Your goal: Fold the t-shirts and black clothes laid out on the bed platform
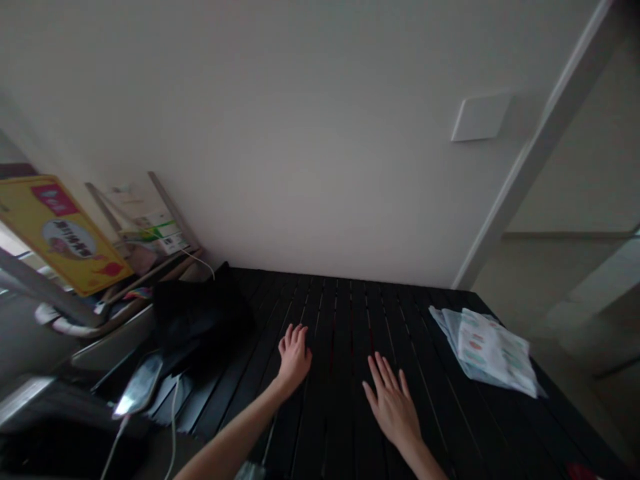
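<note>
Both of my hands are over a black slatted table (345, 313), with nothing in them. My left hand (294, 355) is left of the middle, fingers slightly bent and apart. To its right and a little nearer, my right hand (393, 403) lies palm down with its fingers stretched out. Whether the palms touch the slats or hover just above them, I cannot tell. A dark cloth-like bag (200, 320) is the nearest thing on the left. Plastic packages (495, 353) with a printed white front lie on the right of the table.
On the left, a phone (143, 385) has a white cable (173, 427) near it. A yellow printed board (65, 233) leans beside a rack holding boxes. Behind the table rises a pale wall (325, 147) with a white square plate (481, 117). A doorway opens at the right.
</note>
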Demonstrator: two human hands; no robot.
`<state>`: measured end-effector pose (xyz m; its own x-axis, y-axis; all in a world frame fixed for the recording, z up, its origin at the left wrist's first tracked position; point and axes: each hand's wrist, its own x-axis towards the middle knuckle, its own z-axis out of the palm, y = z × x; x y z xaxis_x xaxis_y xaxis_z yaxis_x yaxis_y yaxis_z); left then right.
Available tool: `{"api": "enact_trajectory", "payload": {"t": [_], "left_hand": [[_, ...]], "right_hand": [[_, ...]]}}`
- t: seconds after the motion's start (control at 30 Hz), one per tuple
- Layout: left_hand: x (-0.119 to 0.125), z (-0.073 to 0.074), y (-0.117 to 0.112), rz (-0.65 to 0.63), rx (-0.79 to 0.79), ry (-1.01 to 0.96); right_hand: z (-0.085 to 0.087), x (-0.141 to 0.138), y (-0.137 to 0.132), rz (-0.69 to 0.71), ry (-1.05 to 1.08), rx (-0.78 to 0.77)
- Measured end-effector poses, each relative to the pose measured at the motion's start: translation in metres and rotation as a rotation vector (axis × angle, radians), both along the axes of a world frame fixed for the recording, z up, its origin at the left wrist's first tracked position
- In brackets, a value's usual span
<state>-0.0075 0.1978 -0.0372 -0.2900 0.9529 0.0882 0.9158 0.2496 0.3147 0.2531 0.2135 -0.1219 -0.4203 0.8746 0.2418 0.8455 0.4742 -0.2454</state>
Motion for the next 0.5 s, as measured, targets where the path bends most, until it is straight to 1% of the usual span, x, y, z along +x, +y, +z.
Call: {"api": "enact_trajectory", "payload": {"t": [0.07, 0.17, 0.2, 0.27, 0.33, 0.4, 0.5], "left_hand": [[-0.045, 0.009, -0.012, 0.073, 0.033, 0.169], [-0.106, 0.029, -0.025, 0.241, 0.067, 0.373], [-0.124, 0.035, -0.029, 0.303, 0.069, 0.420], [-0.154, 0.048, -0.034, 0.379, 0.071, 0.460], [-0.177, 0.057, -0.039, 0.390, 0.082, 0.390], [-0.192, 0.064, -0.042, 0.365, 0.101, 0.271], [-0.199, 0.071, -0.040, 0.319, 0.129, 0.164]], "right_hand": [[-0.001, -0.001, -0.002, -0.002, 0.005, -0.008], [0.000, 0.002, 0.000, 0.012, 0.004, -0.005], [0.001, 0.002, 0.001, 0.010, 0.002, -0.004], [0.002, 0.002, 0.000, 0.003, -0.002, -0.004], [0.001, 0.000, 0.000, 0.001, -0.006, -0.003], [0.000, -0.001, -0.001, 0.006, -0.001, 0.000], [-0.001, -0.001, 0.000, 0.008, 0.005, 0.006]]}}
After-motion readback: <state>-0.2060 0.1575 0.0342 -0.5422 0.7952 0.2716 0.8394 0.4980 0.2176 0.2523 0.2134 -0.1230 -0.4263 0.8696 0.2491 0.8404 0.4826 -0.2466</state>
